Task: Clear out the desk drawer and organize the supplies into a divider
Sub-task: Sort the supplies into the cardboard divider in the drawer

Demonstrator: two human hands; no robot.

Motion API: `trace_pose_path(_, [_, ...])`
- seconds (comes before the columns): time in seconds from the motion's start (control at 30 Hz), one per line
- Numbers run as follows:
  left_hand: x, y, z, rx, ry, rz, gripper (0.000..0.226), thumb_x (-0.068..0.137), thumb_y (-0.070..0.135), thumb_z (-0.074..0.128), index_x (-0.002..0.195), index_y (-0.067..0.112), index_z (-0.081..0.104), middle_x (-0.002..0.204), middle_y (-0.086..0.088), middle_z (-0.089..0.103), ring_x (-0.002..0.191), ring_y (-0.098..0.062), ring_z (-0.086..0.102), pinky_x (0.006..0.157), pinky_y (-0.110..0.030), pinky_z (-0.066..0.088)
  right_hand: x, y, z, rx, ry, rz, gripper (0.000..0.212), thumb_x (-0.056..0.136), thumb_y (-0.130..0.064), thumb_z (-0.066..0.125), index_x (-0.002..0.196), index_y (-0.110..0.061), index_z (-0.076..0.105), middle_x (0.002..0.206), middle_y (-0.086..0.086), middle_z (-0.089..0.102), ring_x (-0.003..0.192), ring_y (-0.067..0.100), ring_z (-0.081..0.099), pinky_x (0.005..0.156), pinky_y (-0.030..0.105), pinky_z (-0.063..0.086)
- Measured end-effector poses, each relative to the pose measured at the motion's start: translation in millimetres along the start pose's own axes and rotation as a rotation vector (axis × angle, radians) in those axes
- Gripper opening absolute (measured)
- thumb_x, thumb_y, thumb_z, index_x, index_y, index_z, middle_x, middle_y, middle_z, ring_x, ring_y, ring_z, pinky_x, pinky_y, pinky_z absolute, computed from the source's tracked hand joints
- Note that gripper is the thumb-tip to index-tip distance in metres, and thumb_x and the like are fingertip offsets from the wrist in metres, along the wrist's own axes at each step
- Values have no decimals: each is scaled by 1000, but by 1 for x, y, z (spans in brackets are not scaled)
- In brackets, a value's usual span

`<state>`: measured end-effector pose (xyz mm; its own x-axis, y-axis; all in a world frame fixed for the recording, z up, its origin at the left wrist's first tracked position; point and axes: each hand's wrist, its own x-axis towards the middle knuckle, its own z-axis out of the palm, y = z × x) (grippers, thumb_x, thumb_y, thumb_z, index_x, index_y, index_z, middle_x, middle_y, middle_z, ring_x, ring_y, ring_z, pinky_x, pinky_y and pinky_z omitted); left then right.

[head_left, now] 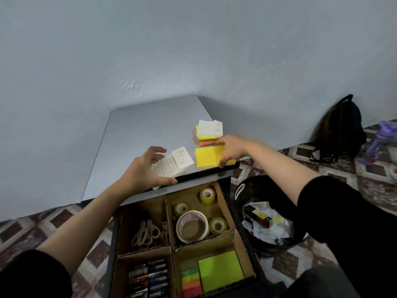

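Gathering paper off the desk [150, 125]: yellow pad [207, 157] at the front edge, pinched by right hand [233, 147], thumb against fingers. At 9 o'clock, white slips [174, 162] under left hand [141, 171], fingers apart, not closed. At 12, one mixed stack [207, 132]. Next, probably: down into four-bay divider [169, 246] at 6, beside one green pad [220, 271], four tape rolls [192, 225].

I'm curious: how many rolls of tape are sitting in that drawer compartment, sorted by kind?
Small clear tape rolls: 3
Large masking tape roll: 1
Total: 4
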<state>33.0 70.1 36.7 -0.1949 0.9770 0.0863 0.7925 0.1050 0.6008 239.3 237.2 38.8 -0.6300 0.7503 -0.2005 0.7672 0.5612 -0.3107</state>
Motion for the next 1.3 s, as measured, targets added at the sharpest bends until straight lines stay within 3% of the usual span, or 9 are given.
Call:
trace_pose_path(0.1, [-17,-6,-3,-17,4,0,78,59,31,86,121,30,40,126,-3,56,120,-19,50,90,-23,39,-2,-4,0,-76,18,17,79,61,-38,85,126,-5,54,122,12,59,108,28,57,85,29,47])
trace_pose_path(0.2, [-32,-9,-5,-26,1,-14,78,59,32,86,121,30,40,126,-2,56,120,-18,50,91,-24,39,-10,-13,3,-135,46,11,70,58,-43,85,111,-3,61,110,12,61,99,27,57,70,26,41])
trace_pose_path(0.4, [-55,-2,0,-43,-53,-36,78,60,37,85,123,32,39,128,2,52,120,-17,46,92,-28,40,-22,-24,16,-186,104,-10,56,60,-38,83,99,-4,62,105,12,62,95,27,58,71,29,47])
trace_pose_path(0.53, [-79,4,13,-105,-166,-19,76,48,59,77,114,42,44,119,13,54,112,-5,49,92,-26,42,-42,-25,26,-198,217,3,59,62,-42,80,103,-3,61,109,13,61,100,30,58,74,30,46])
trace_pose_path(0.6, [-94,5,26,-132,-275,-10,72,47,59,75,111,44,48,116,14,55,108,-4,52,92,-26,43,-56,-24,30,-137,274,14,64,63,-44,78,108,-3,59,112,14,61,101,30,58,75,31,46])
trace_pose_path(0.7, [-114,2,60,-129,-495,-9,56,66,42,80,116,44,53,123,12,53,113,-8,49,96,-28,42,-80,-25,44,-7,260,-7,70,67,-43,77,121,-5,56,122,12,58,109,29,53,87,34,45])
trace_pose_path(0.8, [-122,0,97,-59,-624,-1,50,76,45,71,122,43,54,134,17,47,119,-4,42,103,-24,35,-97,-24,67,88,163,-36,78,69,-42,77,133,-9,48,129,9,54,115,25,50,89,31,41])
trace_pose_path(0.97, [-125,-12,136,-59,-579,-17,48,78,46,70,124,36,58,131,12,54,122,-6,46,104,-25,36,-112,-7,107,354,69,3,78,64,-34,82,130,-18,43,121,7,56,103,17,51,94,37,43])
trace_pose_path(1.3, [-115,-18,181,26,-453,-136,40,70,33,78,109,28,69,121,10,62,112,-6,53,95,-19,39,-110,12,127,533,34,24,66,66,-27,83,121,-18,47,108,2,57,99,21,57,89,42,49])
